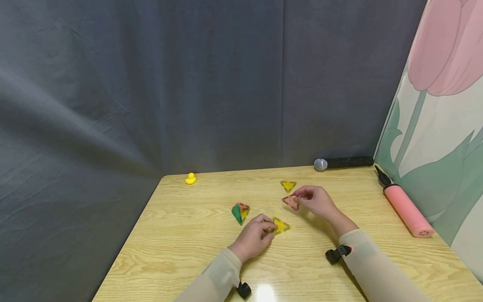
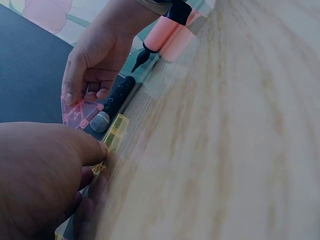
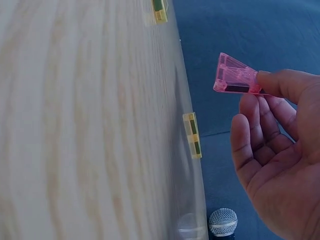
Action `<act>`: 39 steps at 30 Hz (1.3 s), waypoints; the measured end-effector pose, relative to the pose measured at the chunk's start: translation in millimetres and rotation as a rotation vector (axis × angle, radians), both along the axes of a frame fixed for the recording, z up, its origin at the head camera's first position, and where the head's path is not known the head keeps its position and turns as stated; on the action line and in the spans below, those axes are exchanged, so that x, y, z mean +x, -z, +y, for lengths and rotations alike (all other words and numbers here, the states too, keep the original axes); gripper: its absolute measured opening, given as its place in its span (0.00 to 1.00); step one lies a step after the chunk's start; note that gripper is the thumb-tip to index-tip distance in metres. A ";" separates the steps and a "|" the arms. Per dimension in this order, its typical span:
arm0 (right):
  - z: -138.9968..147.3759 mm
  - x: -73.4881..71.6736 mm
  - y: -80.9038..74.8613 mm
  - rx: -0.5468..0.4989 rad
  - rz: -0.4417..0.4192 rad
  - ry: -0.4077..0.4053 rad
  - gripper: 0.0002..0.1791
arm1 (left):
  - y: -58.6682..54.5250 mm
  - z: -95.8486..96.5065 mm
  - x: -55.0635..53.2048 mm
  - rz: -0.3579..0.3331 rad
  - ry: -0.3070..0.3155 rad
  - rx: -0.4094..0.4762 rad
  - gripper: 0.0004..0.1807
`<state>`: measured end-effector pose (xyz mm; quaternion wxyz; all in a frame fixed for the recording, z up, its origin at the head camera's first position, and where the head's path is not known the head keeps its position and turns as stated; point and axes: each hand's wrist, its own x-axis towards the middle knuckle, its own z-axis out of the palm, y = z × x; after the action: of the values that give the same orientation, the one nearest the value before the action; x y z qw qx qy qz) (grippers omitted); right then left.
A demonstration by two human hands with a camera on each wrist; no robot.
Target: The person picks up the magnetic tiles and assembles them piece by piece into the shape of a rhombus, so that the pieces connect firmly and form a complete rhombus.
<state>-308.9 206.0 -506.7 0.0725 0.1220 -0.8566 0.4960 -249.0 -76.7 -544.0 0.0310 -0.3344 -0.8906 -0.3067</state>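
My right hand (image 1: 316,202) pinches a translucent pink triangular magnetic tile (image 3: 236,77) by one corner, thumb against forefinger, above the table. Lower and to the left, my left hand (image 1: 253,237) grips the edge of a yellow triangular magnetic tile (image 1: 281,226) between thumb and fingers, close to the tabletop. That yellow tile shows edge-on in the left wrist view. Beyond the right hand lies a second yellow triangular tile (image 1: 288,186), flat on the wood. Just past the left hand stands a small joined piece of green, red and yellow tiles (image 1: 240,213).
A yellow toy duck (image 1: 190,179) sits at the table's far left corner. Along the back right edge lies a black microphone (image 1: 345,162), and a pink hand pump (image 1: 409,210) rests by the right wall. A dark curtain (image 1: 226,84) hangs behind the wooden table (image 1: 158,251).
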 end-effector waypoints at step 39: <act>-28.0 12.9 1.7 0.118 -0.054 -0.193 0.07 | -0.5 0.5 0.4 0.008 -0.013 0.087 0.12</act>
<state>-296.0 178.0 -508.4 -0.0059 0.1944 -0.8703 0.4524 -248.6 -76.2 -543.5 0.0511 -0.3285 -0.8783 -0.3437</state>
